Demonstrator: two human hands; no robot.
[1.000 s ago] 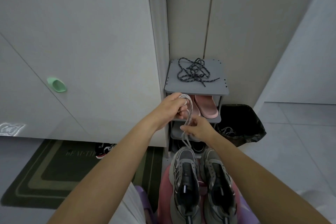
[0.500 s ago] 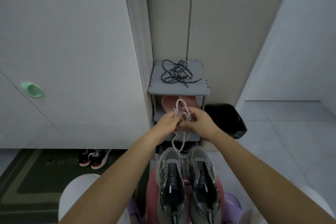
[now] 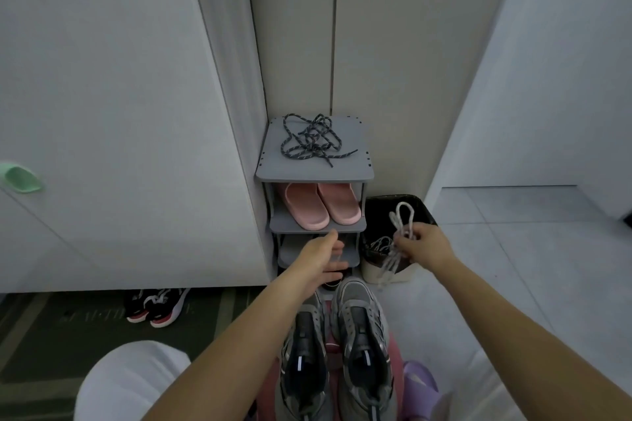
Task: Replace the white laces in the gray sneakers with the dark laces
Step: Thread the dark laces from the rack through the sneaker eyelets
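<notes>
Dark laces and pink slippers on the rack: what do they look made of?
Dark laces: likely woven cord, matte, with pale flecks along round strands. Pink slippers: probably molded foam or rubber, smooth, seamless, matte.

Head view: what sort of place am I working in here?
Probably a home entryway: a gray shoe rack holding pink slippers stands in the corner, and black sneakers sit on a doormat.

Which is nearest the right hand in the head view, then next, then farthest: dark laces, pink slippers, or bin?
1. Bin, right beside the right hand, on the right.
2. Pink slippers, left of it, on the second shelf of the rack.
3. Dark laces, on the rack top, farthest.
</notes>
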